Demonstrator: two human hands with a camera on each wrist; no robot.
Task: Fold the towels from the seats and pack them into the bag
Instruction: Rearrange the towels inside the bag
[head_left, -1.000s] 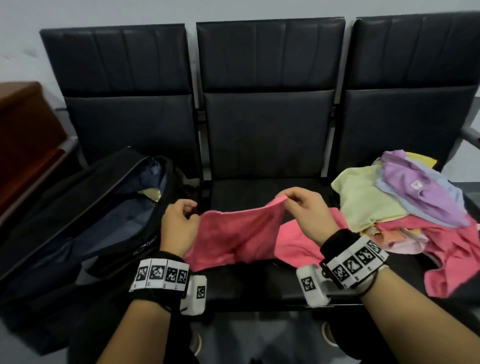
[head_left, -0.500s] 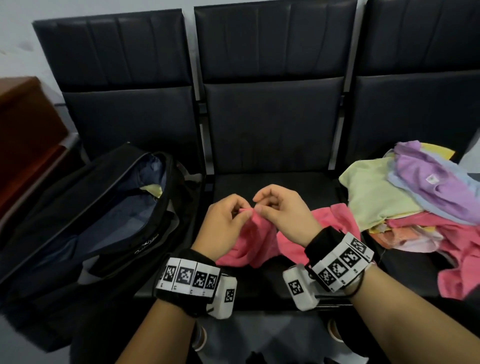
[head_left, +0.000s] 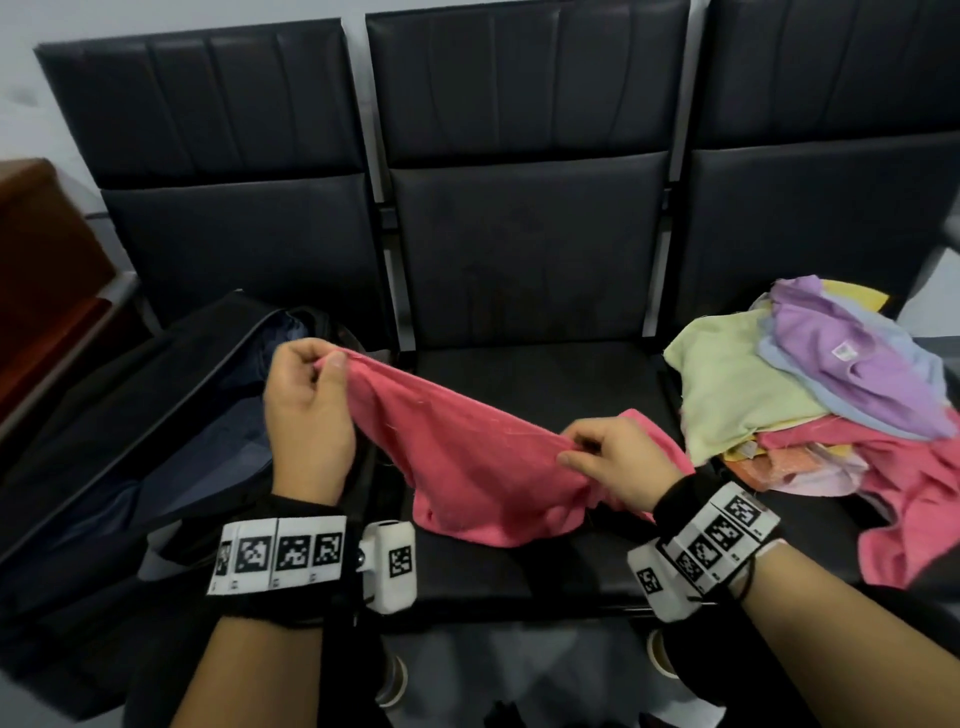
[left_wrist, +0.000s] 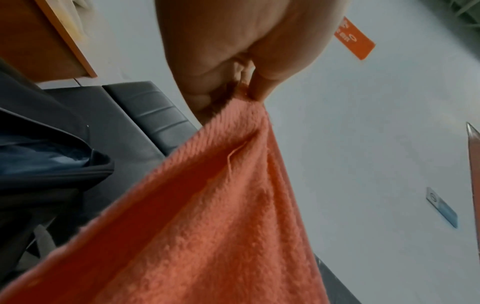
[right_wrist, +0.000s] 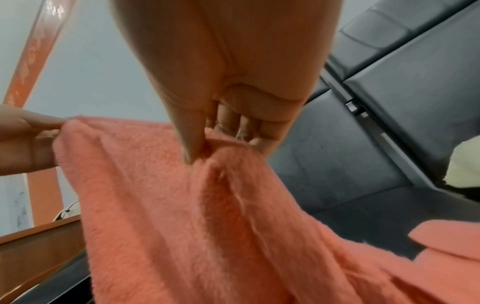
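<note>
Step in hand: folding one pink towel (head_left: 467, 467); it is stretched out between both hands above the middle seat (head_left: 545, 374), lower part sagging toward the cushion.
Left hand (head_left: 306, 410): raised at the left, over the near edge of the bag (head_left: 119, 415); thumb and fingers pinch the towel's upper corner.
Right hand (head_left: 618, 462): lower and to the right; fingertips pinch the other end of the same top edge.
Bag: open on the left seat, dark blue lining showing; mouth faces up.
Towel pile (head_left: 810, 410): unfolded heap on the right seat, green, purple, pink; most work left, by my reading.
Next move: likely bring the two pinched corners together evenly, or lay the towel flat on the seat, keeping edges matched.
Change: half a second ago the hands met at centre with the towel bunched; now they are well apart, left one higher.
</note>
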